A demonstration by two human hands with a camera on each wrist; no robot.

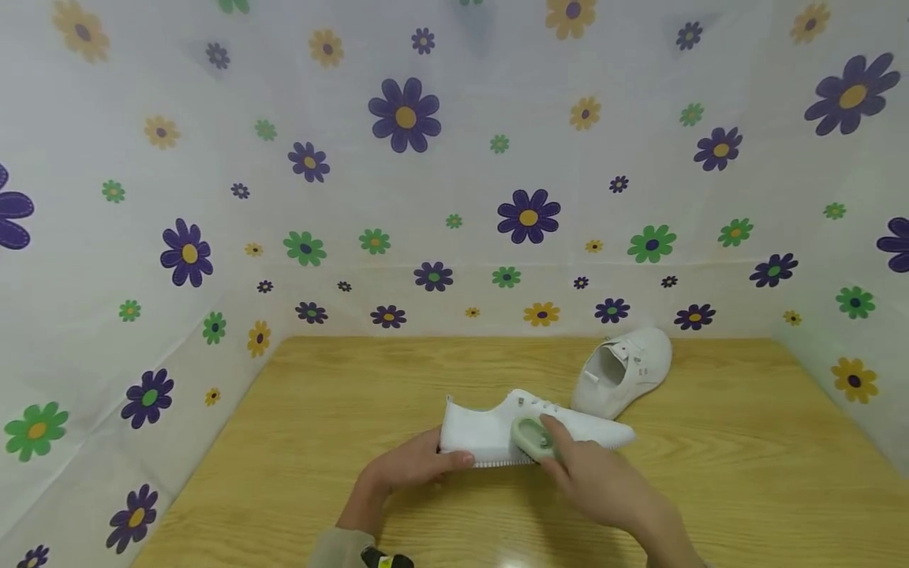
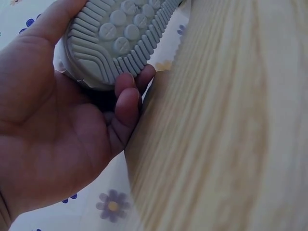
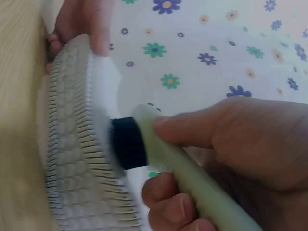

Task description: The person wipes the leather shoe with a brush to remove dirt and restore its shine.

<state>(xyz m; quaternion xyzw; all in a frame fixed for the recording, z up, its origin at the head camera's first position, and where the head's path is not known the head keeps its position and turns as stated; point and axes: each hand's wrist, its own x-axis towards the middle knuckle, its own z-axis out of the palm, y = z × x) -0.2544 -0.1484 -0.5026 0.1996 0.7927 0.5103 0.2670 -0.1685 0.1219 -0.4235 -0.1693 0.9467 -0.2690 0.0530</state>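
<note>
A white lace-up shoe (image 1: 472,430) is held on its side edge above the wooden table, toe to the right. My left hand (image 1: 408,465) grips its heel, thumb along the sole edge; in the left wrist view the fingers curl under the ridged grey sole (image 2: 127,31). My right hand (image 1: 600,481) holds a pale green brush (image 1: 521,426) by its handle, thumb on top and fingers wrapped beneath. Its dark bristles (image 3: 129,143) meet the shoe's side just above the sole, seen in the right wrist view.
A second white shoe (image 1: 649,363) lies behind on the right, its opening facing left, overlapped by the held shoe's toe in the head view. The wooden table (image 1: 319,386) is enclosed by flower-print sheeting (image 1: 454,173) at the back and both sides.
</note>
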